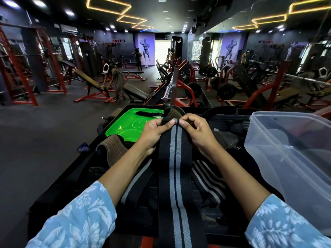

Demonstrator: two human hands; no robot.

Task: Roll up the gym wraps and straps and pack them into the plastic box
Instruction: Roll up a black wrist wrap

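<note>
Wrap [176, 169] end pinched between left hand [154, 130] and right hand [196, 130].

Matt woven cloth wrap [176, 167], glossy clear plastic box [293, 154], shiny green plastic lid [125, 122].

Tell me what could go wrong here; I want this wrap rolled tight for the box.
Both hands, left hand and right hand, only pinch the striped wrap at its far end, so the first turn may start skewed. Its long tail hangs toward the person over other wraps and could snag. The plastic box sits at the right edge.
</note>
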